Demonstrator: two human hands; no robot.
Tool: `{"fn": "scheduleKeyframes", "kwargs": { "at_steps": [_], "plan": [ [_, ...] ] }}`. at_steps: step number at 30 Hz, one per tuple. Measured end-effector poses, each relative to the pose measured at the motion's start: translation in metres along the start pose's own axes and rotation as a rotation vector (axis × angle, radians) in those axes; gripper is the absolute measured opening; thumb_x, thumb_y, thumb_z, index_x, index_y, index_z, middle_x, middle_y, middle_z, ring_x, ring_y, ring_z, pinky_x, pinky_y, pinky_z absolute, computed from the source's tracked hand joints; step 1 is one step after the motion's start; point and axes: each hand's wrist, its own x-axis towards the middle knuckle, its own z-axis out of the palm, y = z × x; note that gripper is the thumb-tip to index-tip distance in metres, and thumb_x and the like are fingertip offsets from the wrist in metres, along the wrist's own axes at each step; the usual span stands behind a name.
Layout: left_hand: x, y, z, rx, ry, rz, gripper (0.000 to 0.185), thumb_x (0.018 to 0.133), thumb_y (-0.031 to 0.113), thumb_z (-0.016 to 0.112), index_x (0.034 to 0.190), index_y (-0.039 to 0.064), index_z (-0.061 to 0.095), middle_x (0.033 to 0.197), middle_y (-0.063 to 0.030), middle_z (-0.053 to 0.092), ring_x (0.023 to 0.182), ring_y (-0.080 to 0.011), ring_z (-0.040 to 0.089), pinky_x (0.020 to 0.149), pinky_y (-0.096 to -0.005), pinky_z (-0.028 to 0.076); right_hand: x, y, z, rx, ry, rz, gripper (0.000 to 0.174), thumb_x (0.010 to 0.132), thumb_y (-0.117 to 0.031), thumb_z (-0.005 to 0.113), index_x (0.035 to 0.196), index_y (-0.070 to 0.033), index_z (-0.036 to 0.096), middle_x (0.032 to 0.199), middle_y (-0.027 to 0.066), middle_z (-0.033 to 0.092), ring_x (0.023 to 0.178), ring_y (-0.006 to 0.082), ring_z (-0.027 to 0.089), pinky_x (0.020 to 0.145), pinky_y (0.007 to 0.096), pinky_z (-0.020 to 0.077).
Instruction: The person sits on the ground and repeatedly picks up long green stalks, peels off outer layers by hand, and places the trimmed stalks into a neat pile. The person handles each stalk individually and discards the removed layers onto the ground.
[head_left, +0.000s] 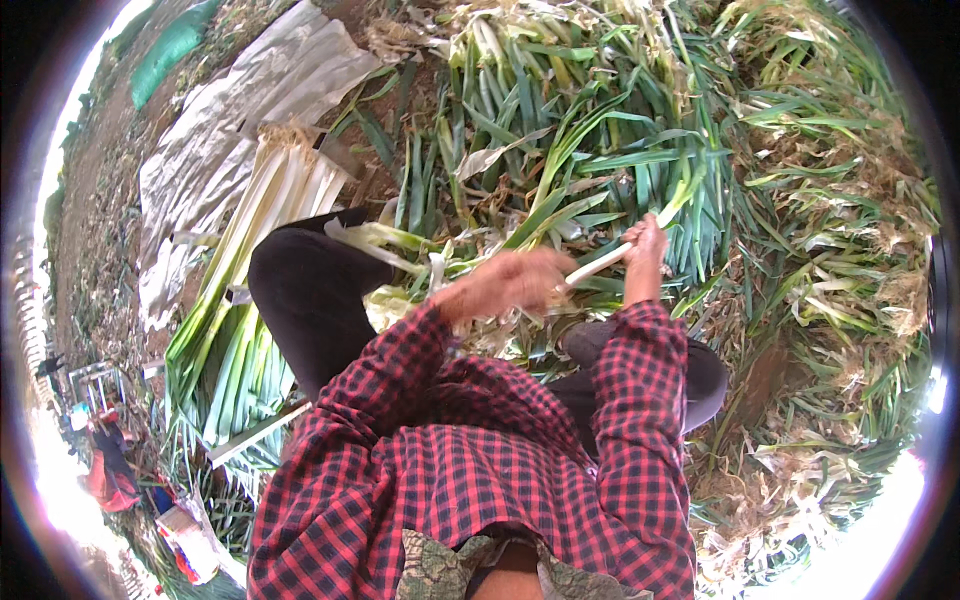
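Observation:
My right hand (646, 238) is closed around a long green onion stalk (598, 265), which slants across in front of me. Its white shaft points down-left and its green leaves go up-right. Close to the white end is my left hand (514, 281), blurred by motion; whether its fingers grip the stalk cannot be told. Peeled pale leaves and husks (390, 311) lie between my knees beneath the hands. Just beyond, a heap of green onions (555, 112) with long green leaves covers the ground.
On the left, a bundle of cleaned green onions (259, 202) lies beside my knee (307, 270), its white ends over a pale plastic sheet (225, 97). More onions with dry roots (847, 285) spread along the right. A green sack (169, 52) lies far left; bags (112, 469) sit lower left.

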Motion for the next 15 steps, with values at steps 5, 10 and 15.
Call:
{"fn": "scheduleKeyframes", "kwargs": {
  "at_steps": [5, 10, 15],
  "plan": [
    [0.070, -0.126, -0.086, 0.759, 0.466, -0.100, 0.044, 0.097, 0.033, 0.050, 0.128, 0.001, 0.055, 0.112, -0.0252, 0.065, 0.105, -0.0395, 0.063, 0.089, -0.0451, 0.050, -0.021, 0.050, 0.022, -0.163, -0.020, -0.217, 0.021, 0.085, -0.018, 0.057, 0.066, -0.010, 0.048, 0.048, 0.0068, 0.046, 0.040, 0.0224, 0.050, 0.038, 0.0378, 0.0390],
    [0.090, -0.210, -0.083, 0.794, 0.431, -0.499, 0.045, 0.089, 0.038, 0.062, 0.114, 0.001, 0.055, 0.106, -0.0302, 0.066, 0.103, -0.0451, 0.063, 0.088, -0.0506, 0.050, -0.027, 0.056, 0.031, -0.232, -0.103, -0.189, 0.016, 0.088, -0.012, 0.064, 0.103, -0.006, 0.061, 0.063, 0.0002, 0.054, 0.043, 0.0098, 0.048, 0.036, 0.0240, 0.0390],
    [0.083, -0.192, -0.051, 0.765, 0.471, -0.295, 0.037, 0.082, 0.027, 0.067, 0.107, 0.004, 0.054, 0.100, -0.0247, 0.065, 0.094, -0.0458, 0.063, 0.082, -0.0533, 0.049, -0.026, 0.060, 0.042, -0.377, -0.165, -0.158, 0.028, 0.088, -0.014, 0.070, 0.114, -0.006, 0.062, 0.074, 0.0000, 0.058, 0.051, 0.0094, 0.054, 0.038, 0.0228, 0.0391]
  ]
}}
